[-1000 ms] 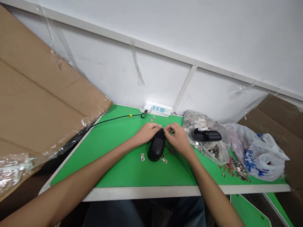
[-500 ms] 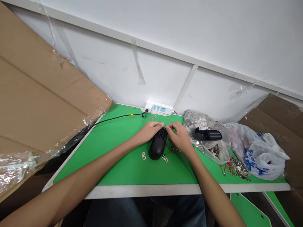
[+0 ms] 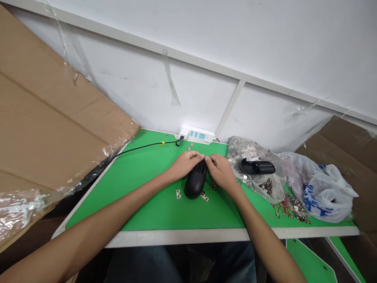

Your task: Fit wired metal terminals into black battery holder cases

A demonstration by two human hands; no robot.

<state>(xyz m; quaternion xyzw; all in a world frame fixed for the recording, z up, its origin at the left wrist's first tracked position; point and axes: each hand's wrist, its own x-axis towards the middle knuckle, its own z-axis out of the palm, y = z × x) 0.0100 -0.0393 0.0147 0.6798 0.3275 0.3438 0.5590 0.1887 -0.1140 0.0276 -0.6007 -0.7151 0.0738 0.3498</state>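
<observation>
Left hand (image 3: 185, 164): on the upper part of the black ribbed housing (image 3: 196, 180), fingers (image 3: 196, 156) curled over its ribbed end.
Right hand (image 3: 222, 171): on the far side of the same end, fingertips (image 3: 208, 159) meeting the left fingers at the top of the housing.
Grip: both hands pressed together around the ribbed end. Whether a small part is pinched between the fingertips: cannot tell, fingers hide it.
Housing position: mid-desk, between the hands, tilted, narrow ribbed end up and away from the person, rounded end lower on the green desk (image 3: 147, 200).
Near housing: a tangle of small metal terminals (image 3: 212, 185) just right of it, under the right wrist; two loose metal terminals (image 3: 178, 194) just below and left of it, one on each side of the rounded end.
Far edge: white power strip (image 3: 197, 135) with blue switches, black cable (image 3: 141, 148) plugged in and running left, yellow band on it; a few tiny metal bits (image 3: 190, 146) just in front of the strip.
Right side: clear plastic bag (image 3: 272, 192) of metal parts, a second black ribbed housing (image 3: 257, 167) lying on it; pile of red-wired terminals (image 3: 291, 208) beside it; white plastic bag (image 3: 326, 192) with blue print at the desk's right end.
Surroundings: cardboard sheet (image 3: 53, 98) with plastic film leaning at left, white wall (image 3: 176, 78) behind.
</observation>
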